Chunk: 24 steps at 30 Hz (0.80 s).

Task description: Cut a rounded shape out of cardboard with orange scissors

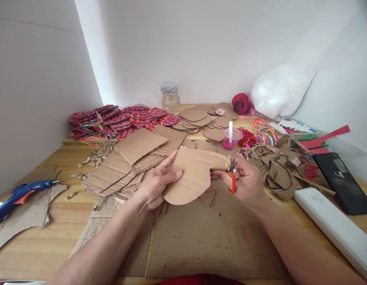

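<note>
My left hand [156, 183] grips a piece of brown cardboard [193, 174] with a rounded lower edge, thumb on its front and fingers behind. My right hand [245, 180] is closed on a pair of orange-handled scissors [232, 179], whose blades meet the cardboard's right end. Both hands hover above a large flat cardboard sheet [207, 237] on the wooden table [47, 249].
Stacked cardboard squares [133, 158] lie left of centre, cardboard discs [198, 116] and red woven discs [121, 118] behind. A blue glue gun [17, 196] sits far left. Offcuts [272, 166], coloured cords [263, 132], a pink cup [231, 138], a jar [170, 98], a phone [342, 182] and a white box [334, 225] are right.
</note>
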Tool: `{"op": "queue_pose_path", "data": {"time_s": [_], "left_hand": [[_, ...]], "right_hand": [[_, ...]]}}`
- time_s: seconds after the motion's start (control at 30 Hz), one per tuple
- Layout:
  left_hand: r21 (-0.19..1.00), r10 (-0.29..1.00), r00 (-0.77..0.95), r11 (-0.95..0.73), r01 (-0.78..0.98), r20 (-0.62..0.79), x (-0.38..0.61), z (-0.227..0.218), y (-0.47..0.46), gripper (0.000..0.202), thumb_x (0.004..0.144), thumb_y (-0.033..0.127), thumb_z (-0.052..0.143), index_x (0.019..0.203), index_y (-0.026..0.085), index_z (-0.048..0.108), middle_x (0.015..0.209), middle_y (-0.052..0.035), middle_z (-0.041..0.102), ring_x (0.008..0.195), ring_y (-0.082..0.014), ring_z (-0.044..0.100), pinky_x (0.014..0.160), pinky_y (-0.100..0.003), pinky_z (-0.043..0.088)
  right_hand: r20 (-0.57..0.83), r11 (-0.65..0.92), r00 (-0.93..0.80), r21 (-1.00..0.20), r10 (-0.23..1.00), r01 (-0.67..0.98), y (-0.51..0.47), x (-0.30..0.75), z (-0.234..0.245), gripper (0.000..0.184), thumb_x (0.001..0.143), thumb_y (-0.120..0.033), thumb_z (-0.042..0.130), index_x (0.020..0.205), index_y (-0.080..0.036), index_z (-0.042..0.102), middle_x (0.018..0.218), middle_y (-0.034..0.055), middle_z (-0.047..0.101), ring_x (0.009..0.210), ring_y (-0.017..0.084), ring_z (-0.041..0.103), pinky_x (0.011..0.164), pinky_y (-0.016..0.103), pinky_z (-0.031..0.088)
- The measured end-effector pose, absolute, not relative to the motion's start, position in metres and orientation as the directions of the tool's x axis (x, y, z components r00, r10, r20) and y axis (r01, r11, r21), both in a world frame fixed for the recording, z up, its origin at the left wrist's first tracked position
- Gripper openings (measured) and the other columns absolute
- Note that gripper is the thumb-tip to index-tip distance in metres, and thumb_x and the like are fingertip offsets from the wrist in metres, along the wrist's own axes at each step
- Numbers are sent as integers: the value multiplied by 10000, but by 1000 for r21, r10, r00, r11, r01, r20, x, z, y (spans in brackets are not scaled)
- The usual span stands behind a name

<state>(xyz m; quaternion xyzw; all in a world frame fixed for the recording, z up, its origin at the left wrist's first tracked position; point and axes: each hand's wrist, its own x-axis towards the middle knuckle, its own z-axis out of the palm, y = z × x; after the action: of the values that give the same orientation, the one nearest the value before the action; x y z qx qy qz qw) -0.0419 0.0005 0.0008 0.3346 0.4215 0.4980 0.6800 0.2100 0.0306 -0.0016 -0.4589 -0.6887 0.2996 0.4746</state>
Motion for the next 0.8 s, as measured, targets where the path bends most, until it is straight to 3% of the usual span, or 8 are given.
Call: {"op": "queue_pose_path", "data": {"time_s": [0.13, 0.23, 0.37, 0.47, 0.53, 0.67, 0.8], "left_hand": [[952, 999, -37, -35, -305, 25, -40, 2, 1, 885, 778, 259, 827, 1553, 338, 407, 1581, -46, 491, 1393, -315, 517, 1119, -434, 478], [966, 973, -108, -218, -142, 203, -39, 3, 0, 845, 798, 263, 810, 1547, 314, 423, 1635, -34, 411, 1501, -297, 364, 1215, -420, 342], [959, 954, -112, -283, -32, 278, -39, 3, 0, 820, 818, 275, 790, 1548, 323, 421, 1648, -22, 388, 1535, -284, 292, 1253, -419, 252], [973, 974, -90, -215, -78, 208, -39, 1, 1, 844, 813, 287, 795, 1558, 336, 400, 1649, -19, 387, 1511, -303, 342, 1222, -439, 327], [982, 993, -61, -107, -157, 99, -39, 0, 1, 875, 802, 294, 804, 1565, 351, 381, 1635, -20, 410, 1456, -324, 433, 1160, -451, 427], [942, 997, 6, 70, -328, -72, -42, -1, 3, 937, 778, 264, 824, 1578, 370, 348, 1578, -32, 494, 1324, -314, 583, 1023, -399, 559], [904, 977, 132, 206, -376, -168, -45, -1, 2, 949, 789, 270, 816, 1588, 382, 317, 1541, -61, 538, 1208, -301, 668, 946, -389, 601]], "right_hand": [[385, 391, -88, -852, 919, 348, 33, 206, 0, 349, 751, -493, 834, 682, -229, 617, 697, 13, 584, 684, 195, 541, 671, 337, 461], [245, 244, -22, -946, 969, 215, 35, 204, 4, 390, 717, -546, 840, 707, -220, 626, 681, 4, 615, 616, 173, 565, 606, 320, 462], [28, 31, -46, -998, 999, 61, 37, 204, 6, 436, 662, -543, 875, 802, -200, 646, 634, -7, 640, 529, 158, 606, 513, 286, 451], [-42, -43, -79, -999, 996, -1, 37, 203, 3, 424, 674, -510, 874, 830, -197, 634, 625, -15, 643, 519, 166, 645, 491, 272, 449], [-32, -37, -106, -998, 994, -46, 36, 202, 1, 392, 692, -484, 869, 832, -208, 628, 708, 1, 684, 625, 202, 710, 554, 292, 506], [87, 70, -237, -995, 968, -76, 35, 206, 5, 279, 783, -451, 818, 838, -230, 656, 852, 31, 745, 807, 244, 732, 798, 391, 578], [180, 190, -382, -982, 907, -11, 36, 217, 10, 230, 846, -449, 767, 920, -239, 712, 922, 52, 760, 858, 266, 715, 840, 429, 568]]}}
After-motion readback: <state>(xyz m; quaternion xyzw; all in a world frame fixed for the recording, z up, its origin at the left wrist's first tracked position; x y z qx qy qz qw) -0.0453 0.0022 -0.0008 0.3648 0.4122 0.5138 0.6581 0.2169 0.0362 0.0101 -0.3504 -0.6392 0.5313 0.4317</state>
